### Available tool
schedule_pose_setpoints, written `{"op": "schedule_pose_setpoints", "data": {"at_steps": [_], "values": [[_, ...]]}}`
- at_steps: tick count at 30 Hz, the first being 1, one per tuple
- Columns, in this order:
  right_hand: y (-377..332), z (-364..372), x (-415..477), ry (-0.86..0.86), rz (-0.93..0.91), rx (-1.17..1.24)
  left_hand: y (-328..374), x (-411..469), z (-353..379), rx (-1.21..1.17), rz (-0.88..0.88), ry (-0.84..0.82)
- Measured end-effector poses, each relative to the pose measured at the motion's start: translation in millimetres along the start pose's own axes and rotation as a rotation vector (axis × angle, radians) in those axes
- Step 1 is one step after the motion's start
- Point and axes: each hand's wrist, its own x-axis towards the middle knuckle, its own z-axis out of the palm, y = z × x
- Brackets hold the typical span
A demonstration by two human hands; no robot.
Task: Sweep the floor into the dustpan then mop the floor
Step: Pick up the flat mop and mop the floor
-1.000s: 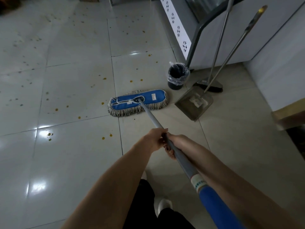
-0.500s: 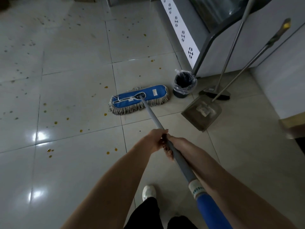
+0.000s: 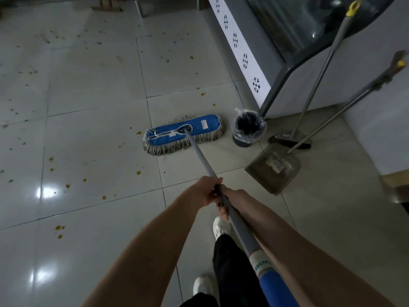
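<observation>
A flat blue mop head (image 3: pixel 183 134) with a grey fringe lies on the pale tiled floor (image 3: pixel 93 89), its right end close to a small bin. Its grey handle (image 3: pixel 200 152) runs back toward me. My left hand (image 3: pixel 207 191) grips the handle from the left, and my right hand (image 3: pixel 230 202) grips it just behind. Yellow-orange spots (image 3: pixel 138 132) dot the tiles left of the mop. A metal dustpan (image 3: pixel 273 168) rests on the floor at the right, with a broom (image 3: pixel 292 140) standing behind it.
A small black bin (image 3: pixel 249 130) lined with clear plastic stands beside a white cabinet with snowflake marks (image 3: pixel 244 60). The broom and dustpan handles lean against the cabinet and a white wall (image 3: pixel 380 129). My white shoes (image 3: pixel 220 227) are below my hands.
The mop head has slid forward and to the right, nearer the bin. My view has moved forward with it. Both hands keep the same hold on the handle.
</observation>
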Motion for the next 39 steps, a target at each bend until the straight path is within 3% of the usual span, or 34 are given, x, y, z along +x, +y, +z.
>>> {"op": "schedule_pose_setpoints", "data": {"at_steps": [21, 39], "values": [[-235, 58, 115, 0.063, -0.058, -0.098, 236, 111, 16, -0.051, 0.04, 0.039], [-438, 191, 195, 0.044, -0.052, 0.038, 479, 191, -35, 0.098, 0.079, 0.082]]}}
